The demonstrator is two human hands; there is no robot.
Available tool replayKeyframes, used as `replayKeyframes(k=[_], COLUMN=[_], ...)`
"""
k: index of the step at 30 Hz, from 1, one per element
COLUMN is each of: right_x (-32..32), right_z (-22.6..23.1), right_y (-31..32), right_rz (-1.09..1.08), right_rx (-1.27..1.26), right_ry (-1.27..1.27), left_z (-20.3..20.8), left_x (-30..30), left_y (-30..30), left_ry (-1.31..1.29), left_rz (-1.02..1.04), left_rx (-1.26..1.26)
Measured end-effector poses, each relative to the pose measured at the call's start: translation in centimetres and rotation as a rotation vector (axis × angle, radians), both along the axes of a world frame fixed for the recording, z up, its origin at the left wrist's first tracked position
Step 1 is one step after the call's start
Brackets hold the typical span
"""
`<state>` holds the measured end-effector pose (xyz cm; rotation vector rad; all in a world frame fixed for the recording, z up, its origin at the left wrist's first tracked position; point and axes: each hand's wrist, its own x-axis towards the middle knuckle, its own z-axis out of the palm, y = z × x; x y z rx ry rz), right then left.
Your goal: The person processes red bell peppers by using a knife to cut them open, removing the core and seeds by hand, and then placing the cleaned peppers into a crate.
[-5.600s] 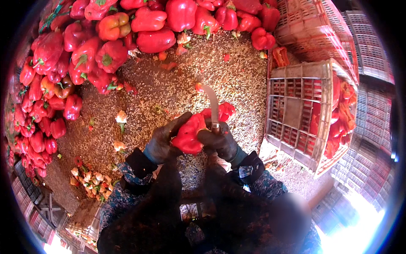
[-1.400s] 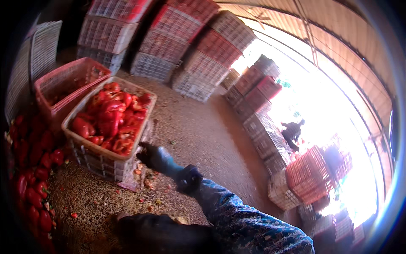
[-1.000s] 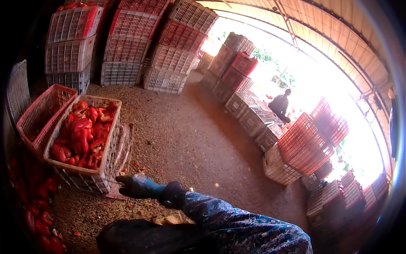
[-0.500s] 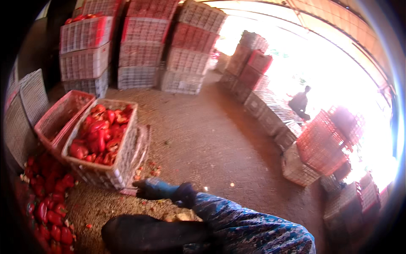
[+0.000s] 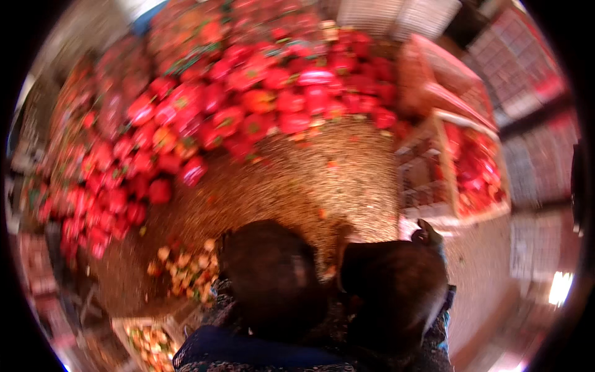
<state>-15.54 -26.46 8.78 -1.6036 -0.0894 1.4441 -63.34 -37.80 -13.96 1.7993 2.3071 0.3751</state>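
Beside my right knee, my right hand [image 5: 427, 234] looks gloved and dark, close to the lower edge of a pale crate [image 5: 480, 218] full of red bell peppers [image 5: 474, 164]. Motion blurs its fingers, so I cannot make out whether it holds anything. My left hand does not show. Two dark, rounded knees [image 5: 269, 276] fill the bottom middle and hide what lies behind them. Ahead, a wide heap of whole red bell peppers [image 5: 248, 118] curves across the floor from far right to left.
Full mesh sacks [image 5: 186, 37] stand behind the heap. A tilted red crate [image 5: 443, 80] sits beyond the pale one, with stacked crates [image 5: 536, 167] along the right. Pale cores or scraps [image 5: 195, 266] lie at lower left, above a box [image 5: 133, 325] of similar pieces.
My view has swung left and down, from the stacked crates to the pepper heap and my knees. The pepper-filled crate has shifted from left to right in view. My right hand remains near it.
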Motion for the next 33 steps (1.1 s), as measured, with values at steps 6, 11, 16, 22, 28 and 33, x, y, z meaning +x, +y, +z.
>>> replayKeyframes(k=[6, 11, 16, 22, 28, 33], right_x=[3.2, 1.5, -2.6, -4.9, -10.5, -10.9], right_z=[-12.5, -19.8, -20.6, -20.8, -17.7, -18.3], right_y=[3.6, 7.5, 10.0, 13.6, 11.7, 11.7], right_rz=[0.812, 1.002, 0.849, 0.812, 1.312, 0.951], right_rx=[0.377, 0.470, 0.159, 0.087, 0.431, 0.090], right_ry=[-0.485, -0.303, -0.140, 0.045, -0.652, -0.100], left_z=[-1.4, -3.6, -5.1, 0.1, 3.4, -1.0], left_x=[-5.3, 0.8, 5.1, -0.3, -5.1, -18.6], left_y=[-8.0, -9.0, -10.9, -12.2, -4.2, 6.7], left_ry=[0.195, -0.139, 0.018, 0.029, -0.019, -0.227], left_rz=[0.291, 0.140, 0.063, 0.239, 0.357, 0.545], left_rx=[-0.197, 0.038, -0.150, -0.064, 0.373, 0.463])
